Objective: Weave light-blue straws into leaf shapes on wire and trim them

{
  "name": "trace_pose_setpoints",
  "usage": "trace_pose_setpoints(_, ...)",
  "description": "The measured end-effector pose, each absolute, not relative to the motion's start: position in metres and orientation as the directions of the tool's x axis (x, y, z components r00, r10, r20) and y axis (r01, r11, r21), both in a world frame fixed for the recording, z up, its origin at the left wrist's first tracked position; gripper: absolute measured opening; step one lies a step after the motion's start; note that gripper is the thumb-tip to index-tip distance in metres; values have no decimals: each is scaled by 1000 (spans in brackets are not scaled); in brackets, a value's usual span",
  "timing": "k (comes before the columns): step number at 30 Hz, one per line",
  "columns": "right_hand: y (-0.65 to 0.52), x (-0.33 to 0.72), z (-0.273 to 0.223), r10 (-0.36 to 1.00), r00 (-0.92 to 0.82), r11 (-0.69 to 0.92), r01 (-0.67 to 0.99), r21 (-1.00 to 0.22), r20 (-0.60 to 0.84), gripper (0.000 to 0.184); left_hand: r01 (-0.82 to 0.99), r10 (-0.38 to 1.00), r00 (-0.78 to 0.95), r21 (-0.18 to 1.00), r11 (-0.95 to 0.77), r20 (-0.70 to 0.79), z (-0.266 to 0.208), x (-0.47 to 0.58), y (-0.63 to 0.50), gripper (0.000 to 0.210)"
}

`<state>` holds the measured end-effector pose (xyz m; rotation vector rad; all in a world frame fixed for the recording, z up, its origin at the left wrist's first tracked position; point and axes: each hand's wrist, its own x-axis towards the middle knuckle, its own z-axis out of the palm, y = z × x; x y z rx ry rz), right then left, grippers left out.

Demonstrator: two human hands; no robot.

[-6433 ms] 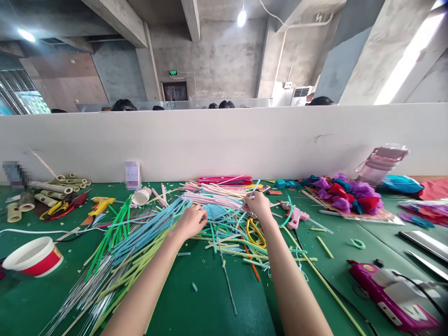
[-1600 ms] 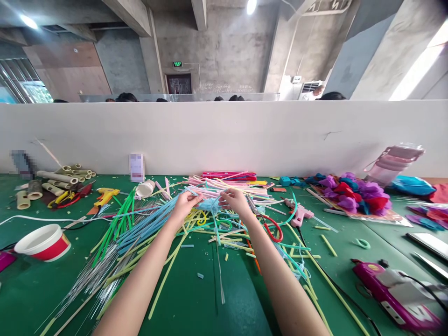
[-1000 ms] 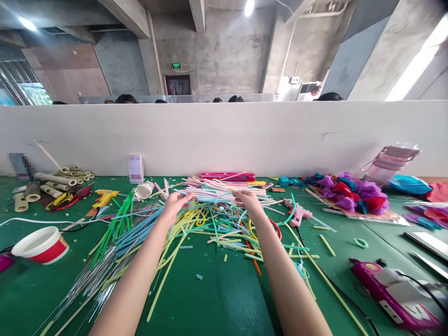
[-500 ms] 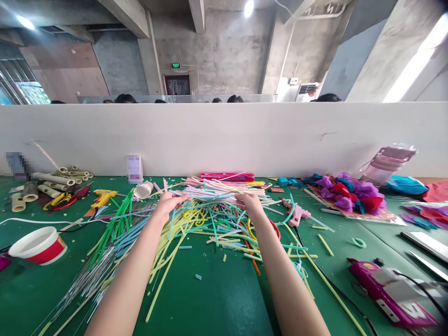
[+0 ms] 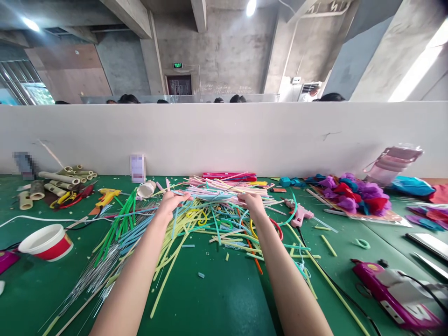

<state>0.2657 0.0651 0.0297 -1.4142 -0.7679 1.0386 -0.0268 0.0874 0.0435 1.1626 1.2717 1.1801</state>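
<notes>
A heap of thin coloured tubes or sticks (image 5: pixel 224 193) lies in front of me, pink and white at the back, yellow, blue and green nearer. My left hand (image 5: pixel 171 204) is at the heap's left side, fingers pointing inward and closed in a pinch. My right hand (image 5: pixel 251 202) is pinched too, at the heap's right side. Thin pale lengths run between both hands, but what each pinch holds blends into the pile. Green tubes (image 5: pixel 122 217) and bare metal wires (image 5: pixel 94 268) fan out left of my left arm.
At left are a paper cup (image 5: pixel 47 242), bamboo pieces (image 5: pixel 63 179), pliers (image 5: pixel 66 199) and a yellow glue gun (image 5: pixel 107 197). At right are a pink glue gun (image 5: pixel 299 213), purple and red petals (image 5: pixel 350 193), a bottle (image 5: pixel 394 163) and a power strip (image 5: pixel 394 298). A white partition (image 5: pixel 224 135) stands behind.
The whole view has shifted slightly, so things appear a little further right. Both hands keep nearly the same place over the heap. A thin dark line now shows between them.
</notes>
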Motion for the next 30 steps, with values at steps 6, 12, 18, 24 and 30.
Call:
trace_pose_setpoints(6,56,255,50,958,84,-235,-319,-918,-274,9,-89,1000,13,996,5,-4,65,-40,79,45)
trace_pose_setpoints(12,55,250,68,970,-18,-202,-614,-763,-243,7,-268,981,185,963,-3,55,90,-45,66,35)
trace_pose_setpoints(18,51,258,70,994,19,-83,-524,-848,-109,11,-207,971,230,978,-12,60,93,-47,63,40)
trace_pose_setpoints(24,32,235,92,980,-177,-8,-467,-884,85,16,94,957,284,992,-85,55,90,-30,54,56)
trace_pose_setpoints(30,7,198,119,944,-275,43,-443,-896,181,25,-108,917,399,992,64,-16,106,-33,40,60)
